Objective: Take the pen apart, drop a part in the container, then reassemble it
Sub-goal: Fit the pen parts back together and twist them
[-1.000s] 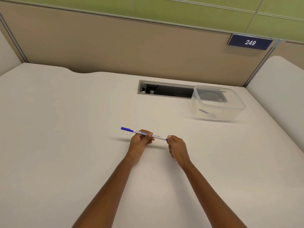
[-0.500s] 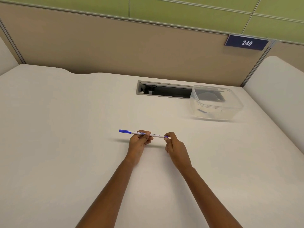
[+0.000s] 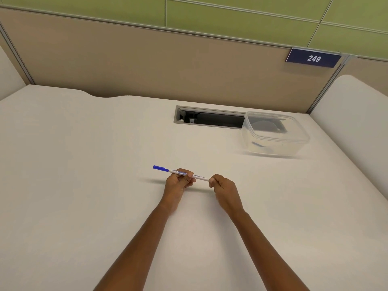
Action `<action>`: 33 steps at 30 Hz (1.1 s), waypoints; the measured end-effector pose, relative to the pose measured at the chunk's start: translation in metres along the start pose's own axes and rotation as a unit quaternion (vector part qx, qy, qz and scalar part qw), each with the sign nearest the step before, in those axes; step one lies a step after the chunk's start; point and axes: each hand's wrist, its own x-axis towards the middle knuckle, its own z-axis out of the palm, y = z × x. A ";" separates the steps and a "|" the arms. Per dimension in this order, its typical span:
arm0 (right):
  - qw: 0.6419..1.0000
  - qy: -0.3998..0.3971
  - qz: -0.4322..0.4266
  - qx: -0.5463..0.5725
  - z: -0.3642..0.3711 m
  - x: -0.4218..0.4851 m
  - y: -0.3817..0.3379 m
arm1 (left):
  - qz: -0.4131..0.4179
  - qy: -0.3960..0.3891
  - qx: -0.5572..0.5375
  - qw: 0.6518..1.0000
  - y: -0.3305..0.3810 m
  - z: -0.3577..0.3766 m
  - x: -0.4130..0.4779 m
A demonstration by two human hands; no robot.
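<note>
A thin white pen (image 3: 199, 177) with a blue cap on its left end lies level above the middle of the white desk (image 3: 84, 185). My left hand (image 3: 178, 182) grips the pen's barrel near the middle. My right hand (image 3: 222, 185) pinches the pen's right end, which its fingertips hide. A clear plastic container (image 3: 275, 133) without a lid stands at the back right; a small dark piece shows through its near wall.
A rectangular cable slot (image 3: 210, 117) opens in the desk just left of the container. Beige partition panels (image 3: 147, 66) close off the back, with a blue sign reading 249 (image 3: 313, 58). A second white surface (image 3: 357, 114) rises at the right.
The pen has stayed in both hands and levelled slightly. The blue tip that showed at its right end is now covered by my right fingers.
</note>
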 end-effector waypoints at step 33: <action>0.991 -0.083 0.030 0.098 -0.014 0.009 -0.008 | 0.001 0.008 -0.005 1.000 -0.002 0.000 0.002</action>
